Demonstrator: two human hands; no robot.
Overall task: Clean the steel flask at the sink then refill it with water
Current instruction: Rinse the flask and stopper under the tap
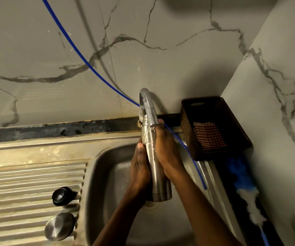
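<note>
Two hands grip the smooth cylindrical steel flask [158, 167] under the curved tap [148, 107].

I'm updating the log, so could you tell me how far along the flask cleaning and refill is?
Done: the flask is uncapped; a black cap and a steel cap lie on the drainboard. In hand: the left hand and right hand hold it over the sink, mouth at the tap. Left: refilling and capping; I cannot tell whether water runs.

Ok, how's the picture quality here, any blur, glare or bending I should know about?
Head view: dim, warm light; the wide lens bows the sink rim and the wall; the blue tube and wall streaks look motion-smeared; glare on the steel flask and tap; hand shadows fall on the wall.
</note>
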